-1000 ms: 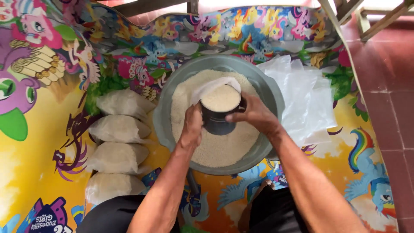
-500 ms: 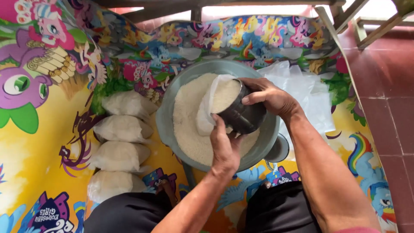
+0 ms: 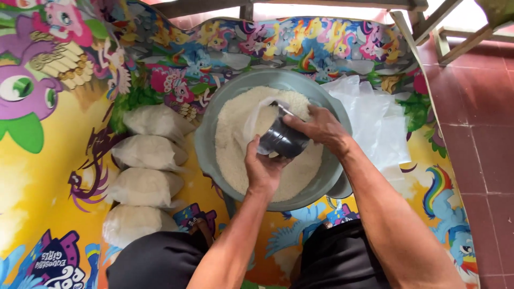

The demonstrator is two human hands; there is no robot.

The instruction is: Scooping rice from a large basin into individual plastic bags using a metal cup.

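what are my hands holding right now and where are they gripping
The right hand grips the dark cup around its side, tilted. The left hand holds the clear plastic bag at its mouth.

Both bare forearms reach forward from the bottom of the view and converge near the centre. The left hand [image 3: 263,167] sits lower, wrist straight, palm turned up and fingers curled in a pinching hold. The right hand [image 3: 317,127] comes in from the right, back of the hand upward, wrist bent inward, fingers wrapped in a closed grasp.
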